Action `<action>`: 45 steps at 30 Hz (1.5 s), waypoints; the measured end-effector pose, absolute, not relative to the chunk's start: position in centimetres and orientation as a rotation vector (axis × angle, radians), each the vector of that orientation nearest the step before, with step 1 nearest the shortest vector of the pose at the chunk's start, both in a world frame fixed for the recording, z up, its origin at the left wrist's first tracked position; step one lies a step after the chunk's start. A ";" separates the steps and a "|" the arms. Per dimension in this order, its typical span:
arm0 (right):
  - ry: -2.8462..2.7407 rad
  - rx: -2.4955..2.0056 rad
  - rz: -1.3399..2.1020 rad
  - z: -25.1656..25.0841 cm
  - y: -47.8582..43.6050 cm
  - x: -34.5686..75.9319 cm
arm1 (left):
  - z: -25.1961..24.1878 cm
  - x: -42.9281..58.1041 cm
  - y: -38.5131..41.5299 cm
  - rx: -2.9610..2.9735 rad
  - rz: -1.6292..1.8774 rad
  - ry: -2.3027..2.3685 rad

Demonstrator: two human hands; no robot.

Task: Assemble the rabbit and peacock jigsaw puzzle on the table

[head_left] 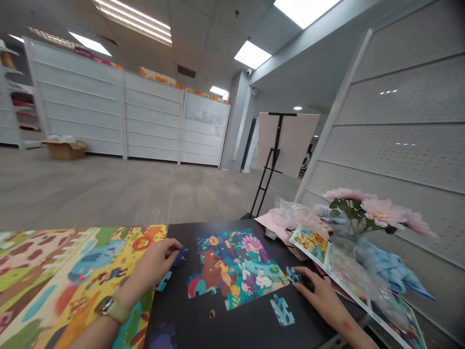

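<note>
A partly joined jigsaw puzzle with a bear, rabbits and other animals lies on the black table. To its left, my left hand, with a watch on the wrist, pinches a dark blue puzzle piece. At the puzzle's right edge, my right hand has its thumb and fingers closed on a blue patterned puzzle piece. A loose teal-and-white piece lies below the puzzle. Another teal piece is under my left hand, and a dark purple piece sits near the front.
A colourful animal-print mat or sheet covers the left side. On the right are a picture board, crumpled clear plastic, a blue cloth and pink flowers. A small brown object lies near the puzzle. An easel stands behind.
</note>
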State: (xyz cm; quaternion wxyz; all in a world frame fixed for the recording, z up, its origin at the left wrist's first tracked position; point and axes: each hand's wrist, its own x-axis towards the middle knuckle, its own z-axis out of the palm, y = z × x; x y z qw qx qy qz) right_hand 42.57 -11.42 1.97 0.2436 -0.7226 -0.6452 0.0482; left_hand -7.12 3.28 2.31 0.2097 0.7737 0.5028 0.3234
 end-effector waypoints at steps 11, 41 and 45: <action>-1.644 -1.858 -0.035 -0.7 -10.4 44.5 | 1.4 -7.8 3.5 2.129 0.914 1.636; -2.402 -1.202 0.171 1.3 -14.9 21.5 | 2.6 -5.8 1.5 2.365 0.837 1.245; -2.296 -1.209 0.150 0.0 -14.6 20.3 | 3.0 -5.8 1.2 2.365 0.830 1.243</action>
